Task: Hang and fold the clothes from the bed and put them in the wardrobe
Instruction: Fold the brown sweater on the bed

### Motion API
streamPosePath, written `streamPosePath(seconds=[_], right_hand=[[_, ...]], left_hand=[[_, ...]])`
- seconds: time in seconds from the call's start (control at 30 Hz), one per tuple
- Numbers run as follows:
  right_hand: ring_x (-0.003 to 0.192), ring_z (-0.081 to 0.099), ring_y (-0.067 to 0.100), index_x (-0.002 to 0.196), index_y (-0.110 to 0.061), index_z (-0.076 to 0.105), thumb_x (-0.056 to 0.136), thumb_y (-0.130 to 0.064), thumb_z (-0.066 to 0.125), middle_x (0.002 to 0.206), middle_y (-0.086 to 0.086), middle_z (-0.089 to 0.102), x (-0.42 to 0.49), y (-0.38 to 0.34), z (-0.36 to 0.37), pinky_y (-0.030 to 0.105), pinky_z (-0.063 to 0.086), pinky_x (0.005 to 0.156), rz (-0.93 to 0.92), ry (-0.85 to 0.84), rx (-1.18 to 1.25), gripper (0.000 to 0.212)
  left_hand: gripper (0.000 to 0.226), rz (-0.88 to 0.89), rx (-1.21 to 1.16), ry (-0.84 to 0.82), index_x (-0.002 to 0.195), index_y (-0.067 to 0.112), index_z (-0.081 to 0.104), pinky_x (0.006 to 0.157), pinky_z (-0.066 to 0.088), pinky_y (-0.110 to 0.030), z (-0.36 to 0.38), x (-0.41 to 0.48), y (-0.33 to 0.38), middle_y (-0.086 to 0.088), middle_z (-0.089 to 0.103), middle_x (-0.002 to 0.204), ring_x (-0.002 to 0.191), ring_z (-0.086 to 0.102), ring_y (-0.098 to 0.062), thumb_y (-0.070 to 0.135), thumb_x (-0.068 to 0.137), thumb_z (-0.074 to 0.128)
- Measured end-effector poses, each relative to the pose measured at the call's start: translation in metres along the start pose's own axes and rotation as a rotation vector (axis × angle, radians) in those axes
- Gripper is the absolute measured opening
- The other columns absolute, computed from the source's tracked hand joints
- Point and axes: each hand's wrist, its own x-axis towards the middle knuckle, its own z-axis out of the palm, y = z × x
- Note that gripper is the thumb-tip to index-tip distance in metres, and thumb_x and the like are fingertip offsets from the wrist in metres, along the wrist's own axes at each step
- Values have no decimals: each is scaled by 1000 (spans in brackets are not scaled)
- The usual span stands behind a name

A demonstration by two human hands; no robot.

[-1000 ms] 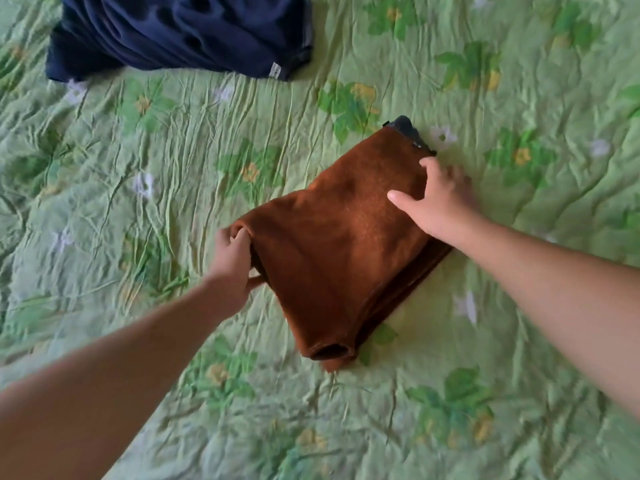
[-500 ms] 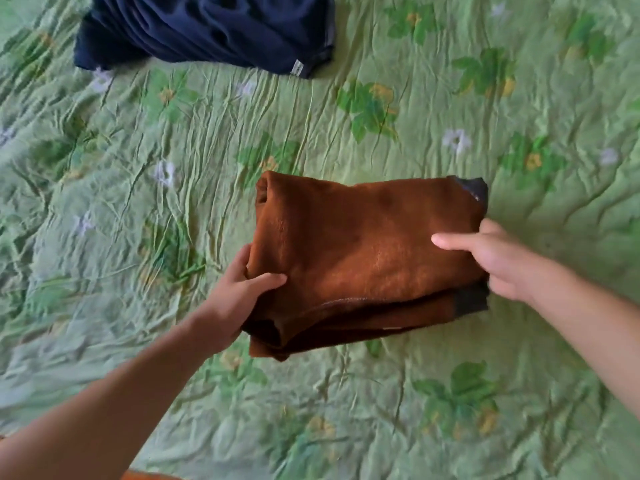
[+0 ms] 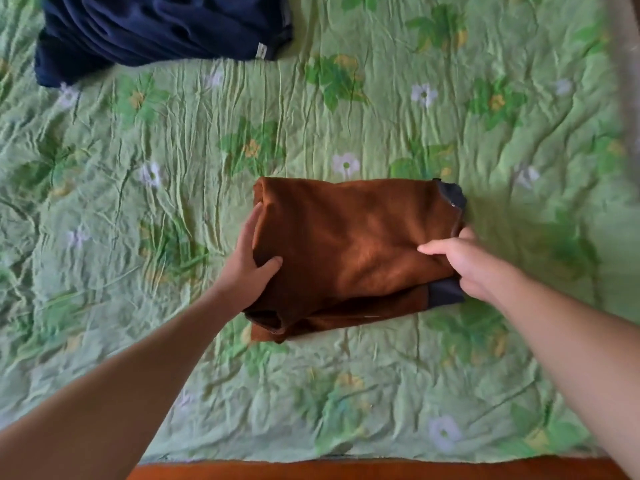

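A folded brown garment (image 3: 349,244) with dark cuffs lies as a thick rectangle in the middle of the bed (image 3: 346,393). My left hand (image 3: 247,258) grips its left edge, thumb on top and fingers along the side. My right hand (image 3: 464,263) grips its right edge, thumb on top, fingers hidden under the cloth. A crumpled navy garment (image 3: 152,29) lies at the far left of the bed, away from both hands.
The bed is covered with a wrinkled green floral sheet. A reddish-brown wooden bed frame (image 3: 363,471) runs along the near edge. A strip of grey floor (image 3: 628,64) shows at the far right.
The brown garment has been turned from a diagonal to lying square in front of me. Both hands shifted from its corners to its left and right edges.
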Motion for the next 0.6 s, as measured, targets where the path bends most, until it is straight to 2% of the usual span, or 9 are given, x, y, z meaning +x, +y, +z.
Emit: streamPosePath(seconds=[0.07,0.13,0.23,0.3,0.33,0.4,0.5,0.53,0.6], right_hand=[[100,60,23,116,-19,45,74,-12,81,115,-1,60,-33,-14,0,34,46,88,-112,71,-72,56],[99,54,22,129,-21,37,80,-12,79,117,-3,52,-74,-22,-2,31,38,88,-220,162,-152,64],[108,57,23,151,-37,17,82,-8,77,125,-6,48,-147,-33,-19,33,41,93,-377,236,-126,96],[109,58,21,152,-56,3,85,-7,74,132,-9,48,-200,-41,-40,35,46,93,-434,230,-131,109],[111,60,22,149,-63,3,87,-7,72,136,-9,50,-227,-45,-52,37,49,93,-456,220,-160,108],[124,58,21,141,-71,22,91,-11,67,145,-7,52,-275,-48,-77,39,49,101,-505,203,-228,90],[122,57,21,130,-60,51,94,-17,62,130,-1,59,-338,-47,-122,33,47,97,-522,245,-326,57],[120,58,22,132,-55,54,95,-18,62,127,0,58,-359,-45,-139,31,46,94,-517,270,-344,53],[121,57,23,135,-50,55,94,-21,64,131,-1,57,-398,-38,-169,35,48,99,-511,306,-343,51]], left_hand=[[89,96,50,-89,147,58,25,112,42,-48,-10,-7,14,8,37,156,138,44,-12,-2,93,61],[82,147,113,-149,147,52,32,114,41,-37,-23,-21,38,15,36,152,134,42,-2,-5,94,58],[79,188,170,-180,144,55,36,111,44,-39,-47,-56,80,10,43,147,131,48,-9,-4,96,57],[79,219,232,-204,144,59,35,109,46,-43,-62,-86,110,7,45,146,130,50,-14,0,96,57],[79,249,252,-221,144,59,34,109,46,-44,-68,-101,127,6,45,147,130,50,-14,1,96,57],[79,313,274,-254,144,60,33,107,48,-44,-77,-131,163,7,46,147,129,52,-14,2,95,58],[77,399,295,-280,141,62,37,98,55,-41,-80,-179,223,8,53,140,116,60,-12,7,94,63],[75,421,323,-279,141,62,37,94,56,-38,-78,-195,243,9,56,135,110,63,-10,11,92,64],[72,458,379,-284,139,61,39,89,57,-36,-72,-224,278,11,62,127,100,66,-8,18,89,67]])
